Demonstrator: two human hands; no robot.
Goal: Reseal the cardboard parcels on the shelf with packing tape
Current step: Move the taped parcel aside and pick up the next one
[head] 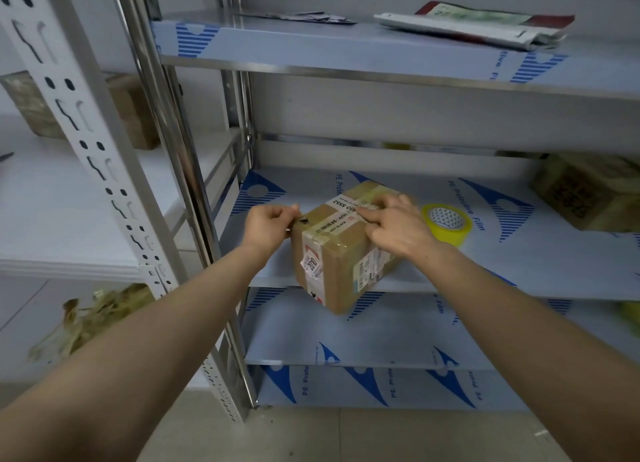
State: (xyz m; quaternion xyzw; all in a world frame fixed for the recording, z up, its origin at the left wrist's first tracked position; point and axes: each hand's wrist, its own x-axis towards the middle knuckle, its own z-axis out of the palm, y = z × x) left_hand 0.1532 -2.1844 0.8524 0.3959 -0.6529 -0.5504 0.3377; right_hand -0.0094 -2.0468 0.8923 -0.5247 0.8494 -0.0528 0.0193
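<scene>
A small brown cardboard parcel (pixel 341 253) with labels and clear tape stands at the front edge of the middle shelf (pixel 519 264), one corner jutting past the edge. My left hand (pixel 268 224) is closed at the parcel's upper left corner, pinching something small and dark there; I cannot tell what it is. My right hand (pixel 398 224) lies on the parcel's top, fingers pressing flat along the label and tape. A roll of yellow packing tape (pixel 446 224) lies flat on the shelf just right of the parcel, behind my right hand.
A second cardboard box (pixel 588 193) sits at the right of the same shelf. Folded mail bags (pixel 485 25) lie on the shelf above. A white slotted post (pixel 86 142) and chrome upright (pixel 180 149) stand left. Crumpled tape waste (pixel 93 319) lies lower left.
</scene>
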